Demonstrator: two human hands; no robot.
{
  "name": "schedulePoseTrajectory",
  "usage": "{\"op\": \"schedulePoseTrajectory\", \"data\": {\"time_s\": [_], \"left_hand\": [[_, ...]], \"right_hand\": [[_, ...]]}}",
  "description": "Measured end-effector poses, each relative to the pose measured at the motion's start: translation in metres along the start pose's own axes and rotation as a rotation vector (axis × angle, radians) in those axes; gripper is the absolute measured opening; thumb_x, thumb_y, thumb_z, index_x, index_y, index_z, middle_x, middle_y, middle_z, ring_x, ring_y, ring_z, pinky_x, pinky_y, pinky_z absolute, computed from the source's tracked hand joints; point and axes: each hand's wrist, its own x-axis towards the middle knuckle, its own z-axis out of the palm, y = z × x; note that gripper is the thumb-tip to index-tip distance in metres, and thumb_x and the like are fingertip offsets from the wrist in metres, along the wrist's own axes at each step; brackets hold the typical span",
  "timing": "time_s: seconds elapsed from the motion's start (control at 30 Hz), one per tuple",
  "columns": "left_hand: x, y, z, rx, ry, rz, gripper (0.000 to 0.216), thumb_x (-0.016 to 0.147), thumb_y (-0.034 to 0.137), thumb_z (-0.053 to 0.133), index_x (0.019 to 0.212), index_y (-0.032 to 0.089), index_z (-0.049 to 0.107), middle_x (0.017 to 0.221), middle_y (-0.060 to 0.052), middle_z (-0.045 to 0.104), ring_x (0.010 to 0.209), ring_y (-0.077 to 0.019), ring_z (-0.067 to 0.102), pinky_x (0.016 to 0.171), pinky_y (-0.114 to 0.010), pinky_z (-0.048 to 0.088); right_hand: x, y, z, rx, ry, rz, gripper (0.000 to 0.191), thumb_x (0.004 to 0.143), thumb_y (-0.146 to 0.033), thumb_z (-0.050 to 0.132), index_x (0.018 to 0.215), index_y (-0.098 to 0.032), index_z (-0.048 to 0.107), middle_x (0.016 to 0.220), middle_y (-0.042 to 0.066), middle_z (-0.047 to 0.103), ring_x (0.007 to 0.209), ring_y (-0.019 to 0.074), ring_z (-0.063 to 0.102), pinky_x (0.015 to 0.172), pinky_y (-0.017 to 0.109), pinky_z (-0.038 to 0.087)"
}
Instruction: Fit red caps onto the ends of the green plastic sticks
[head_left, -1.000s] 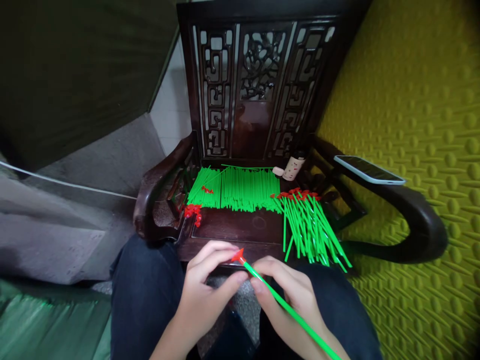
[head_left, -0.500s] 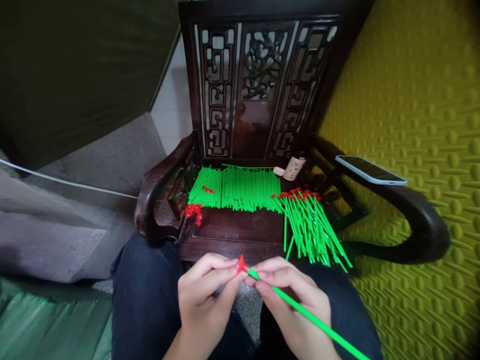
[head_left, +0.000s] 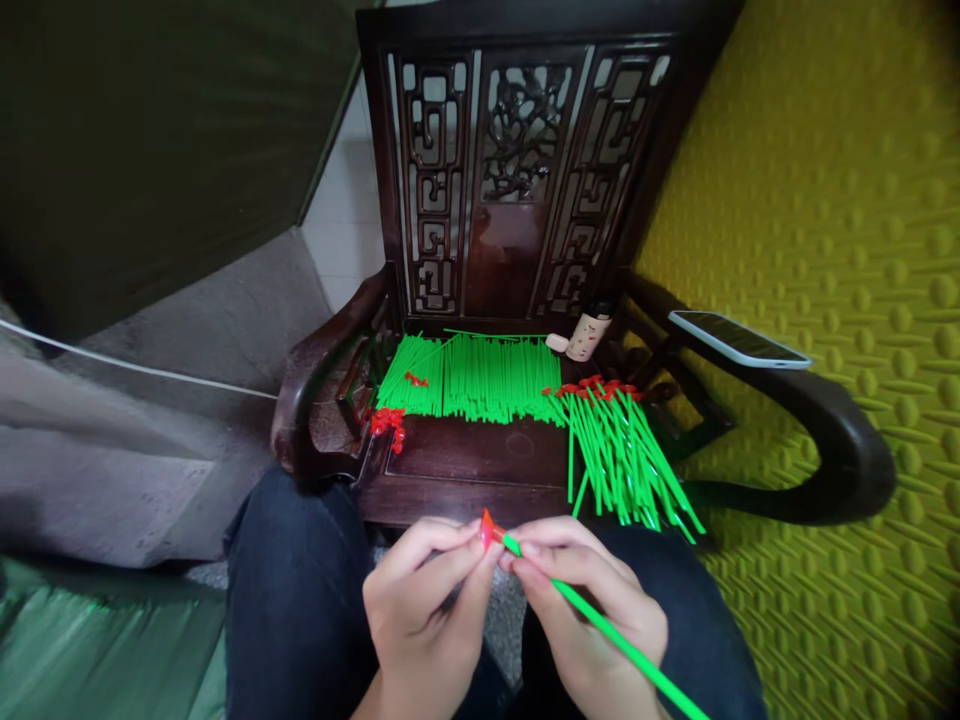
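Between my knees, my left hand (head_left: pixel 431 600) pinches a small red flared plastic cap (head_left: pixel 488 530). My right hand (head_left: pixel 589 600) grips a green plastic stick (head_left: pixel 622 642) near its upper end, the rest slanting down to the right. The cap's narrow neck meets the stick's tip; how far one sits in the other I cannot tell. On the chair seat ahead, many loose green sticks (head_left: pixel 499 380) lie side by side. A small heap of red caps (head_left: pixel 388 425) is at the seat's left. To the right lies a pile of green sticks with red caps on their far ends (head_left: pixel 619 450).
The dark carved wooden chair (head_left: pixel 514 250) faces me. A patterned bottle (head_left: pixel 589 335) and a small pink object (head_left: pixel 557 343) are at the back right of the seat. A phone (head_left: pixel 739 338) rests on the right armrest. A yellow textured surface (head_left: pixel 847 420) rises at the right.
Both hands have shifted slightly to the right with the cap and stick. A little more of the cap's red neck shows beside the stick's tip. The piles look the same.
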Motion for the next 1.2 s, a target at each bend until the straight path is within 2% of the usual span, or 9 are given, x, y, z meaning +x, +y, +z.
{"op": "schedulePoseTrajectory", "data": {"time_s": [0.1,0.27,0.4,0.5,0.6,0.73,0.97,1.1,1.2], "left_hand": [[0.002,-0.002,-0.001,-0.042,-0.012,-0.031,0.024,0.071,0.002,0.067,0.086,0.021,0.072,0.080,0.000,0.067,0.072,-0.0117,0.064,0.065,-0.021,0.053],[0.006,-0.013,-0.003,-0.265,-0.073,-0.212,0.018,0.075,0.009,0.065,0.084,0.023,0.070,0.083,-0.001,0.064,0.079,-0.0136,0.063,0.069,-0.024,0.053],[0.007,-0.017,-0.007,-0.363,-0.155,-0.275,0.018,0.079,0.011,0.061,0.089,0.025,0.069,0.092,-0.002,0.062,0.088,-0.0147,0.061,0.075,-0.026,0.051],[0.007,-0.017,-0.009,-0.342,-0.193,-0.257,0.019,0.079,0.010,0.061,0.088,0.025,0.068,0.090,-0.002,0.061,0.087,-0.0152,0.060,0.076,-0.027,0.050],[0.008,-0.016,-0.009,-0.295,-0.165,-0.226,0.020,0.077,0.008,0.063,0.087,0.024,0.068,0.088,-0.002,0.062,0.085,-0.0151,0.061,0.073,-0.026,0.050],[0.008,-0.019,-0.009,-0.245,-0.148,-0.186,0.025,0.076,0.007,0.063,0.092,0.026,0.067,0.095,-0.003,0.063,0.091,-0.0168,0.060,0.079,-0.029,0.050],[0.011,-0.021,-0.013,-0.258,-0.196,-0.231,0.021,0.077,0.010,0.063,0.093,0.023,0.068,0.097,-0.006,0.062,0.096,-0.0196,0.060,0.081,-0.032,0.050],[0.015,-0.019,-0.016,-0.242,-0.225,-0.195,0.019,0.076,0.009,0.065,0.091,0.020,0.068,0.091,-0.006,0.064,0.093,-0.0207,0.060,0.081,-0.035,0.050],[0.018,-0.020,-0.018,-0.226,-0.226,-0.114,0.017,0.074,0.006,0.066,0.084,0.019,0.067,0.081,-0.005,0.065,0.085,-0.0194,0.060,0.076,-0.034,0.050]], "right_hand": [[0.002,0.000,-0.001,0.001,-0.011,0.009,0.025,0.074,0.003,0.062,0.082,-0.020,0.068,0.079,0.003,0.068,0.066,0.0133,0.066,0.056,0.021,0.055],[0.004,0.003,-0.002,0.032,-0.047,0.123,0.023,0.073,0.000,0.066,0.081,-0.021,0.067,0.082,0.002,0.069,0.070,0.0139,0.068,0.056,0.020,0.055],[0.000,0.003,-0.003,-0.033,-0.051,0.034,0.028,0.070,0.004,0.067,0.085,-0.019,0.068,0.084,0.004,0.070,0.072,0.0150,0.068,0.062,0.023,0.056],[-0.001,0.001,-0.004,-0.019,-0.079,-0.024,0.030,0.070,0.006,0.065,0.087,-0.018,0.068,0.086,0.006,0.070,0.073,0.0163,0.068,0.064,0.025,0.057],[0.000,0.000,-0.006,0.033,-0.133,-0.019,0.031,0.070,0.002,0.066,0.094,-0.018,0.067,0.090,0.008,0.069,0.078,0.0193,0.068,0.066,0.029,0.058],[-0.001,0.001,-0.006,-0.019,-0.104,-0.007,0.032,0.073,0.003,0.064,0.096,-0.019,0.067,0.092,0.008,0.071,0.081,0.0188,0.069,0.068,0.028,0.059],[-0.007,0.003,-0.007,-0.187,-0.104,-0.210,0.036,0.068,0.006,0.066,0.097,-0.016,0.067,0.095,0.010,0.072,0.086,0.0221,0.070,0.070,0.029,0.060],[-0.007,0.000,-0.006,-0.245,-0.129,-0.210,0.033,0.067,0.007,0.066,0.092,-0.016,0.067,0.093,0.010,0.073,0.084,0.0212,0.071,0.072,0.028,0.060],[-0.005,-0.001,-0.005,-0.238,-0.129,-0.194,0.032,0.067,0.007,0.066,0.088,-0.018,0.067,0.090,0.007,0.074,0.082,0.0197,0.071,0.072,0.025,0.061]]}}
